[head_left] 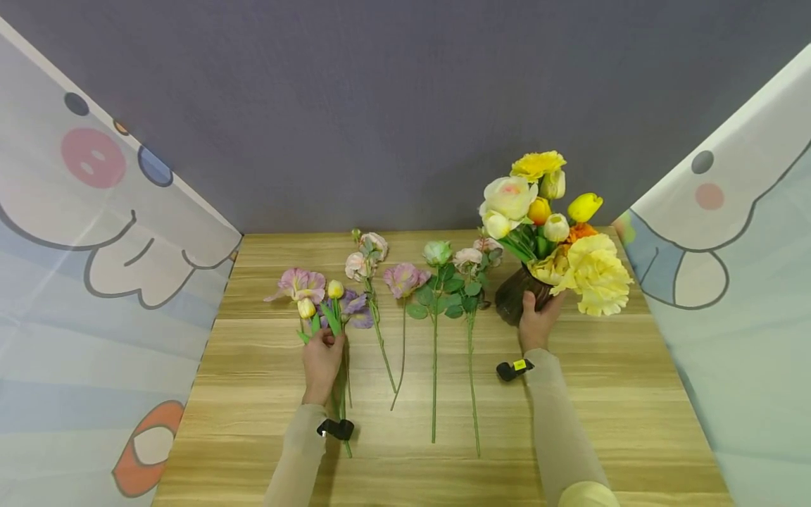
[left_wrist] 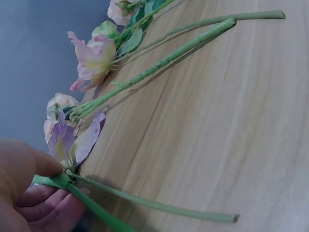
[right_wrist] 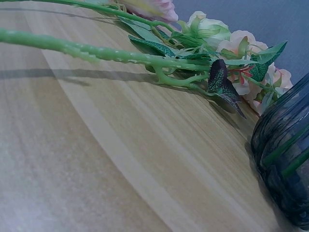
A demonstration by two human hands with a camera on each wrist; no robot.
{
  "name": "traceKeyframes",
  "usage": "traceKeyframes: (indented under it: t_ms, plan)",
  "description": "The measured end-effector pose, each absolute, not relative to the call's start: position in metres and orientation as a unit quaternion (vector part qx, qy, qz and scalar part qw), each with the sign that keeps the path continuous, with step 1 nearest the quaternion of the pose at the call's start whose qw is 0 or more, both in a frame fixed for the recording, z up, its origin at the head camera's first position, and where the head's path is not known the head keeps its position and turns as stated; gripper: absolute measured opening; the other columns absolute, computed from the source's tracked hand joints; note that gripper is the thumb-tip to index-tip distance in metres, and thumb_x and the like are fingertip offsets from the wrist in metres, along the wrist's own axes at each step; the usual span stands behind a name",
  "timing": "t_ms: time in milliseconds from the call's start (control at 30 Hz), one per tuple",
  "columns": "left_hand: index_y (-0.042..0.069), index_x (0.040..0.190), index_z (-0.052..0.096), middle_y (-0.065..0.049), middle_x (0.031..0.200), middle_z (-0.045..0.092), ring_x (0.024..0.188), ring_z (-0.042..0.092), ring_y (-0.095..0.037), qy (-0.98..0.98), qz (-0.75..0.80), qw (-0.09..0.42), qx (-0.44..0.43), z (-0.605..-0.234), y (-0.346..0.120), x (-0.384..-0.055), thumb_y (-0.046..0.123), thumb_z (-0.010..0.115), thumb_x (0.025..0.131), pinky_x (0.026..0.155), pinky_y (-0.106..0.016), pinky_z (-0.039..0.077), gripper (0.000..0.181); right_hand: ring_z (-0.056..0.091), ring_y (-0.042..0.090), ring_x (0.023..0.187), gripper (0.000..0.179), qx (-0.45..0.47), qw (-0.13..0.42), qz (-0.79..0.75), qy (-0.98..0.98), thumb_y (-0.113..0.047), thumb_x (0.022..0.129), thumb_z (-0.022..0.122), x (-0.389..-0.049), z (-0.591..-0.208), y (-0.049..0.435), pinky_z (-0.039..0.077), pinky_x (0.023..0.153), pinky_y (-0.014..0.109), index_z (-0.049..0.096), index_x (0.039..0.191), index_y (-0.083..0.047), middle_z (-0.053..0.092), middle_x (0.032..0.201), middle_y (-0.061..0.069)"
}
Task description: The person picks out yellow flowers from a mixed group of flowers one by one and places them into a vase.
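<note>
My left hand pinches the green stem of the yellow-white tulips between thumb and fingers. Close by lie a pink-purple flower and a purple flower, their stems on the table. At the right, my right hand grips the dark ribbed glass vase, thumb up its front. Out of it rise yellow, white and orange flowers, among them a large ruffled yellow bloom and a pale rose. In the right wrist view the hand is out of sight; only part of the vase shows.
Between the hands, on the wooden table, lie a pale pink rose stem, a mauve flower, a green rose and a leafy pink rose stem. A grey wall stands behind; printed cloths flank both sides.
</note>
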State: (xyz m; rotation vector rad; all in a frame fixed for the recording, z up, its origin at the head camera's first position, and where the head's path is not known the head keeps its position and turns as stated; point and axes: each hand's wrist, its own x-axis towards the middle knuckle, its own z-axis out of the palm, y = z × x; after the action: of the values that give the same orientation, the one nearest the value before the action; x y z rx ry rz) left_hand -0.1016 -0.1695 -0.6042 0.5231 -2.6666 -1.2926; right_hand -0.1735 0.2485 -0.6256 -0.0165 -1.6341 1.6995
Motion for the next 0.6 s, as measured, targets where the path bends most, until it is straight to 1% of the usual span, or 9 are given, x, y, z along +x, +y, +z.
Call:
traceKeyframes:
  t_ms: [100,300,500,600]
  plan:
    - [-0.009,0.104,0.072,-0.019,0.085,0.071,0.069,0.067,-0.024,-0.886,-0.427,0.069,0.169,-0.603,-0.169,-0.102,0.013,0.068,0.099,0.051,-0.019,0.046,0.023,0.022,0.021,0.157,0.106,-0.007,0.383,0.665,-0.641,-0.053,0.089,0.077,-0.174,-0.628,0.25,0.014,0.129,0.035,0.02,0.165,-0.005,0.028,0.169,0.009]
    - [-0.01,0.101,0.073,-0.02,0.085,0.072,0.067,0.067,-0.023,-0.884,-0.431,0.073,0.165,-0.599,-0.17,-0.099,0.013,0.071,0.097,0.05,-0.018,0.046,0.024,0.021,0.022,0.158,0.105,0.002,0.385,0.666,-0.639,-0.051,0.09,0.077,-0.175,-0.629,0.25,0.013,0.13,0.037,0.018,0.165,-0.004,0.026,0.169,0.01]
    - [-0.012,0.107,0.073,-0.023,0.092,0.073,0.068,0.067,-0.018,-0.864,-0.463,0.063,0.185,-0.593,-0.171,-0.099,0.014,0.071,0.096,0.051,-0.016,0.048,0.028,0.021,0.02,0.158,0.108,0.001,0.381,0.666,-0.641,-0.055,0.089,0.076,-0.174,-0.628,0.25,0.013,0.129,0.036,0.018,0.165,-0.006,0.026,0.17,0.008]
    - [-0.013,0.109,0.071,-0.024,0.094,0.073,0.067,0.066,-0.015,-0.854,-0.479,0.07,0.188,-0.588,-0.171,-0.101,0.011,0.07,0.093,0.052,-0.014,0.048,0.029,0.021,0.021,0.158,0.108,0.001,0.383,0.664,-0.642,-0.055,0.089,0.076,-0.174,-0.627,0.249,0.013,0.129,0.036,0.018,0.165,-0.006,0.026,0.17,0.009]
